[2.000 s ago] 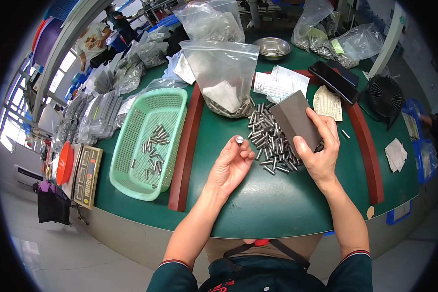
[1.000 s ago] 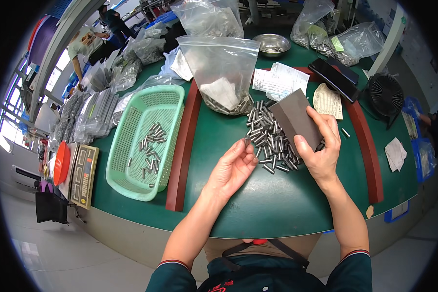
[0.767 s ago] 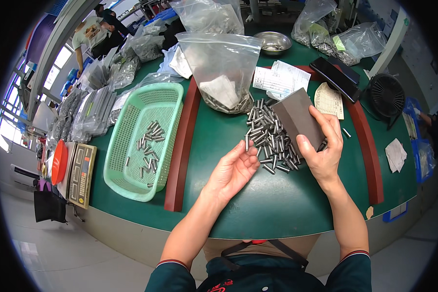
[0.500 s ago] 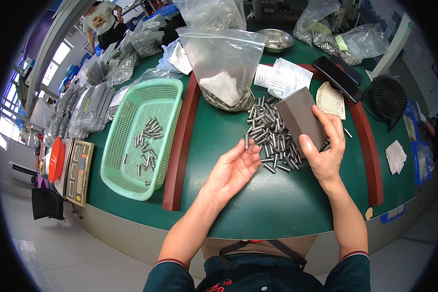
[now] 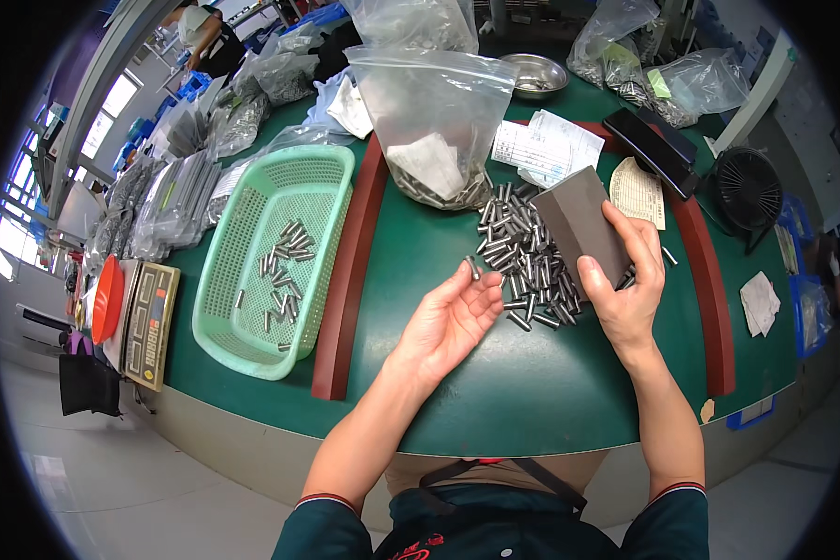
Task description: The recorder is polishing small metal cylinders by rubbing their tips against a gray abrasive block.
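Between the thumb and fingertips of my left hand is a small steel pin, tilted, its upper end showing. My right hand grips a flat grey-brown rectangular block by its right side, thumb on the near face. A heap of similar loose steel pins lies between my hands on the green tabletop, and the block hides its right part. To the left, several more pins lie in a light green perforated plastic basket.
Dark red bars edge the work area. Behind the heap stand a clear zip bag of metal parts, papers and a steel bowl. A black phone and a black fan sit at right. A person is far left.
The pin in my left fingertips has turned from upright to tilted. My right hand and the block hold nearly the same place. The person in the background has shifted posture.
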The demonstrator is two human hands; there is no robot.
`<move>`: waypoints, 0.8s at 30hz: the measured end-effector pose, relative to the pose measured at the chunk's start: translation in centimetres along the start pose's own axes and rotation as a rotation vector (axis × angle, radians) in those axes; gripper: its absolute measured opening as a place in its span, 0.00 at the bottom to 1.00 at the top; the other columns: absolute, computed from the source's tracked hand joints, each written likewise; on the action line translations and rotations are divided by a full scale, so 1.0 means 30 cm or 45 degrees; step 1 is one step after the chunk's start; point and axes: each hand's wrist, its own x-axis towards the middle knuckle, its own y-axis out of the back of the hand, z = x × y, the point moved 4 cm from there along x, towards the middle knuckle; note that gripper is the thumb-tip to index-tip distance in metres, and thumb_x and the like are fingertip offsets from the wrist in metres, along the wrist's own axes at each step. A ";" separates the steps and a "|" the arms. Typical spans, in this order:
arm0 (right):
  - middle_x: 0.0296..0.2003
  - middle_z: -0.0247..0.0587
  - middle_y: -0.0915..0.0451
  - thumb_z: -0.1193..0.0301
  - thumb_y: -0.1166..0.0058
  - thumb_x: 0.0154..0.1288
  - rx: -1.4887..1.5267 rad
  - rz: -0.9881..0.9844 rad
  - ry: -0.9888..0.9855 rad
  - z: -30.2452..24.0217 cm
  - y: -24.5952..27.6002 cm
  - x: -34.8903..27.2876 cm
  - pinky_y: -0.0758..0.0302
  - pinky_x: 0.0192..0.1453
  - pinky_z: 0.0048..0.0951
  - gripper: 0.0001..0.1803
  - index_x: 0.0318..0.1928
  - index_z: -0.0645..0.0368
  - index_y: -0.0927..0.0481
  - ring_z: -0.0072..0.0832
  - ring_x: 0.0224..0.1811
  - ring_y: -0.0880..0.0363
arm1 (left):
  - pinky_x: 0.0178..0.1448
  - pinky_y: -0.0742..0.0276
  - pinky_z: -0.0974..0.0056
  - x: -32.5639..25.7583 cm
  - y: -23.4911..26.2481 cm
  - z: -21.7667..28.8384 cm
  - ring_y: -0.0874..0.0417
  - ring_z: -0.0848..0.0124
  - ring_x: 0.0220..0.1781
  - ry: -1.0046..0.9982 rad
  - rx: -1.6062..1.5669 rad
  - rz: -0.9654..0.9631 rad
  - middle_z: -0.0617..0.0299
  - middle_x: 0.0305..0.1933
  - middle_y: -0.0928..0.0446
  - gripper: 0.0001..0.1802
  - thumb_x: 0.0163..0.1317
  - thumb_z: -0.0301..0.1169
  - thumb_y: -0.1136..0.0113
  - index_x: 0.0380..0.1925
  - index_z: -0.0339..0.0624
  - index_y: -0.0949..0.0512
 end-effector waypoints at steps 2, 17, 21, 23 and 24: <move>0.41 0.41 0.26 0.69 0.34 0.44 -0.013 0.005 0.020 0.001 0.000 -0.003 0.27 0.47 0.30 0.31 0.54 0.63 0.21 0.31 0.42 0.26 | 0.44 0.19 0.64 -0.008 -0.007 0.008 0.18 0.70 0.32 -0.096 0.190 0.146 0.56 0.36 0.19 0.08 0.70 0.32 0.46 0.39 0.39 0.24; 0.39 0.41 0.26 0.68 0.34 0.45 0.008 0.028 0.060 -0.008 0.007 0.009 0.27 0.45 0.30 0.31 0.53 0.63 0.21 0.30 0.41 0.26 | 0.35 0.23 0.62 -0.050 -0.053 0.184 0.19 0.60 0.28 -1.130 2.833 0.423 0.51 0.25 0.22 0.05 0.55 0.20 0.37 0.31 0.33 0.22; 0.39 0.41 0.26 0.68 0.34 0.45 0.027 0.017 0.020 -0.005 0.015 0.008 0.27 0.45 0.30 0.31 0.53 0.64 0.21 0.30 0.41 0.27 | 0.37 0.24 0.67 -0.073 -0.111 0.202 0.21 0.70 0.27 -1.402 2.238 0.390 0.56 0.28 0.20 0.05 0.55 0.20 0.38 0.33 0.33 0.21; 0.39 0.41 0.26 0.68 0.34 0.45 0.025 0.036 0.052 -0.003 0.015 0.007 0.27 0.45 0.30 0.31 0.53 0.63 0.21 0.30 0.40 0.27 | 0.38 0.26 0.69 -0.071 -0.106 0.197 0.23 0.75 0.29 -1.333 2.089 0.351 0.60 0.27 0.20 0.06 0.55 0.19 0.37 0.33 0.33 0.21; 0.39 0.41 0.26 0.68 0.34 0.45 0.029 0.035 0.057 -0.003 0.013 0.006 0.27 0.45 0.30 0.31 0.53 0.63 0.21 0.30 0.40 0.27 | 0.40 0.26 0.71 -0.068 -0.099 0.189 0.24 0.77 0.31 -1.250 2.004 0.303 0.64 0.30 0.21 0.06 0.56 0.19 0.38 0.35 0.33 0.21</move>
